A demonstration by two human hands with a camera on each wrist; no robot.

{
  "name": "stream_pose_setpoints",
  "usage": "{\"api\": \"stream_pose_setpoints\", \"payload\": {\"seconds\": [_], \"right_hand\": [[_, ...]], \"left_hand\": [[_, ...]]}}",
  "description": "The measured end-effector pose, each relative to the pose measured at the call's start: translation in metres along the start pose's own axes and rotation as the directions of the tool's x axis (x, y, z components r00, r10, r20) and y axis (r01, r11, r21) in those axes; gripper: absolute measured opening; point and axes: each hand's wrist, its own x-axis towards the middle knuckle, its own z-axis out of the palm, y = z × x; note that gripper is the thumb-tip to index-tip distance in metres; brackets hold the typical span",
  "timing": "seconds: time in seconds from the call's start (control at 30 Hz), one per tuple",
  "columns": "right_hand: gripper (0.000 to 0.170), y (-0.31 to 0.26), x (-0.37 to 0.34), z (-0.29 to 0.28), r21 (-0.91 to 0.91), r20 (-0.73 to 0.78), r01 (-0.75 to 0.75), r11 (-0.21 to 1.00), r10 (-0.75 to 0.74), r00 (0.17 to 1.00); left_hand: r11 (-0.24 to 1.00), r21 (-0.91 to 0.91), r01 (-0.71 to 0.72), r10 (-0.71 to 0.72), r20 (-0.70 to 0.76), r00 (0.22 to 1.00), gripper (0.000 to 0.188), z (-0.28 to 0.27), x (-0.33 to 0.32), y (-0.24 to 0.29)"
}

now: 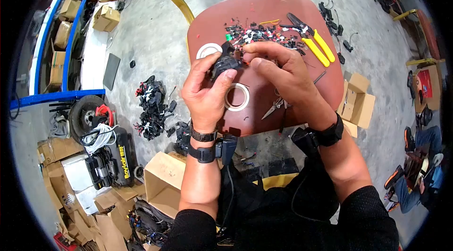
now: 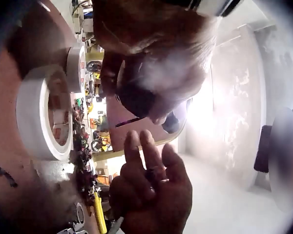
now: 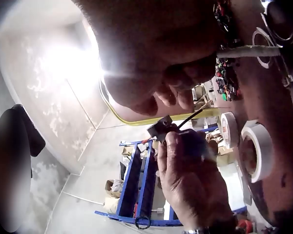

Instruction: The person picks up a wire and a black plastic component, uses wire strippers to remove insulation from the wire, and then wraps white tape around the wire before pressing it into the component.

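My left hand [image 1: 205, 93] grips a black plastic part [image 1: 225, 65] between thumb and fingers, above the seat of a red-brown chair [image 1: 217, 15]. A thin dark lead [image 3: 193, 117] sticks out from the part towards my right hand [image 1: 288, 69]. That hand is close on the right, its thumb and forefinger bent towards the part. A slim grey rod-like tool [image 3: 249, 51] projects from the little-finger side of the right hand, held in its curled fingers; its working end is hidden. Below the hands lies a roll of white tape [image 1: 237, 97], with another white roll [image 1: 209, 50] behind.
Small scraps and connectors [image 1: 259, 34] are heaped on the seat near yellow-handled cutters [image 1: 318, 46]. Scissors [image 1: 274, 107] lie near the front edge. Black parts [image 1: 153, 109] are piled on the floor at left; an open carton [image 1: 357, 100] stands at right.
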Motion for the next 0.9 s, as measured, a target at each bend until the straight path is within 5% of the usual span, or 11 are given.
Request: {"api": "stream_pose_setpoints", "payload": {"seconds": [0.17, 0.27, 0.53, 0.6, 0.67, 0.8, 0.9], "right_hand": [[0.026, 0.002, -0.002, 0.003, -0.005, 0.053, 0.033, 0.999, -0.033, 0.998], [0.024, 0.004, 0.001, -0.001, -0.011, 0.047, 0.000, 1.000, 0.000, 0.999], [0.020, -0.002, 0.001, 0.001, 0.213, 0.022, -0.113, 0.971, 0.110, 0.994], [0.021, 0.000, 0.001, -0.005, 0.111, 0.025, -0.095, 0.989, 0.093, 0.995], [0.020, 0.011, 0.001, -0.010, 0.084, 0.048, 0.036, 0.996, -0.041, 0.998], [0.024, -0.001, 0.000, -0.007, 0.172, 0.092, -0.117, 0.978, 0.103, 0.990], [0.026, 0.003, -0.001, -0.006, 0.091, 0.070, -0.079, 0.993, 0.073, 0.995]], "left_hand": [[0.971, 0.149, -0.188, 0.187, 0.020, 0.982, 0.032, 0.010, 0.004, 0.004], [0.968, 0.188, -0.165, 0.163, 0.028, 0.986, 0.037, 0.011, 0.002, 0.007], [0.997, -0.068, 0.047, -0.054, -0.102, 0.993, 0.054, 0.020, -0.003, 0.015], [0.990, 0.140, 0.032, -0.017, -0.113, 0.993, 0.044, 0.015, -0.002, 0.007], [0.993, 0.073, 0.090, -0.085, -0.077, 0.993, 0.034, 0.014, -0.001, 0.008], [0.983, 0.091, 0.157, -0.157, -0.005, 0.988, 0.035, 0.007, -0.004, 0.005], [0.980, 0.161, 0.118, -0.128, 0.053, 0.990, 0.036, 0.005, -0.002, 0.009]]}}
